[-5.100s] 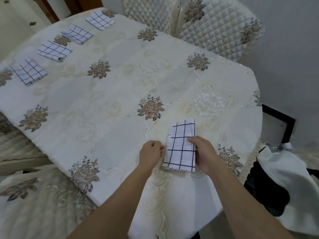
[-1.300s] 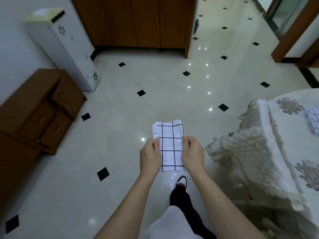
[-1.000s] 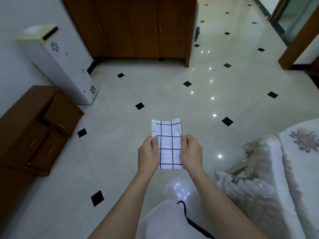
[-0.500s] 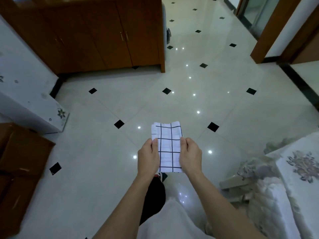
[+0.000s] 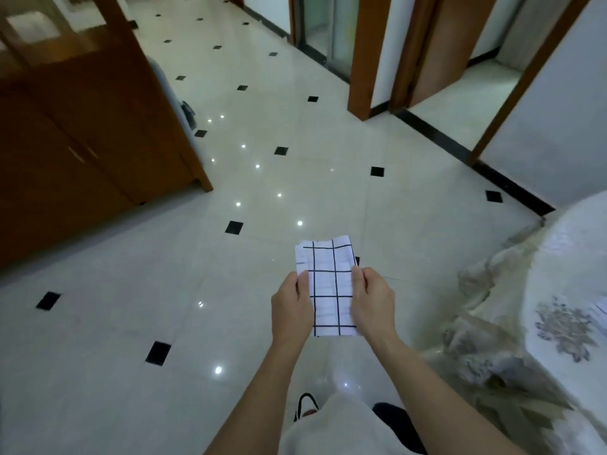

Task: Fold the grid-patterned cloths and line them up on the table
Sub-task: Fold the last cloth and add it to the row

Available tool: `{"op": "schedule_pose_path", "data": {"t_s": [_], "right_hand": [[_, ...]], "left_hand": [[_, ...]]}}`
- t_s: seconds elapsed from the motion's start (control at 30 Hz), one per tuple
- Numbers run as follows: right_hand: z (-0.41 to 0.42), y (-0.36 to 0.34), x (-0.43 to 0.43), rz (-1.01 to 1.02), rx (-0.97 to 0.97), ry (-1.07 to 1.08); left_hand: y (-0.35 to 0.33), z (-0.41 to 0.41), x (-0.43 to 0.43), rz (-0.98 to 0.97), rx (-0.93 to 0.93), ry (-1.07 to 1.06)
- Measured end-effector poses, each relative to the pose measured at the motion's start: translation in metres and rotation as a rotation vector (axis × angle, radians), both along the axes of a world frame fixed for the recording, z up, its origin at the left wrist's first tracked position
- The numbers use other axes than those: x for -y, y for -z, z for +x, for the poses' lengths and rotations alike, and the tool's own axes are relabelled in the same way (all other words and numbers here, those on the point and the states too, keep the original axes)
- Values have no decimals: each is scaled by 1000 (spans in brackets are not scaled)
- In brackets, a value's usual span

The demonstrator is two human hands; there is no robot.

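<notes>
A folded white cloth with a black grid [image 5: 328, 284] is held in the air above the tiled floor, in front of me. My left hand [image 5: 292, 307] grips its left edge and my right hand [image 5: 372, 302] grips its right edge, thumbs on top. The table with its cream flowered tablecloth [image 5: 565, 290] shows only as a corner at the right edge. A sliver of another grid cloth [image 5: 602, 308] lies on it at the frame's border.
A brown wooden cabinet [image 5: 82, 133] stands at the left. Wooden door frames [image 5: 371, 60] and white walls line the back right. The glossy cream floor with small black diamonds [image 5: 230, 290] stretches ahead. My legs show below.
I have left the table side where I folded the cloth and walked with it held in both hands. Over the last second my view turned right, past the cabinet towards the doorways.
</notes>
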State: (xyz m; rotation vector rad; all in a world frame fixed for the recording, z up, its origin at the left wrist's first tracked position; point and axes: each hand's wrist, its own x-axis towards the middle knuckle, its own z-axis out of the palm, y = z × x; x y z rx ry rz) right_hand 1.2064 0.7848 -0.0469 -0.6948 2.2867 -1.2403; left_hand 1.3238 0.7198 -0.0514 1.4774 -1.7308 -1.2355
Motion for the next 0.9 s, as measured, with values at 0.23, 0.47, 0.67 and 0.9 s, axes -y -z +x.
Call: {"op": "schedule_pose_path", "data": {"t_s": [0.23, 0.47, 0.67, 0.9], "right_hand": [[-60, 5, 25, 24, -1, 208], [-154, 13, 43, -2, 5, 387], [-276, 23, 49, -42, 9, 540], [-399, 18, 6, -43, 2, 752]], "left_hand": [[0, -77, 49, -9, 8, 234], [0, -190, 82, -17, 13, 406], [1, -327, 94, -6, 67, 539], [-4, -475, 64, -13, 51, 770]]}}
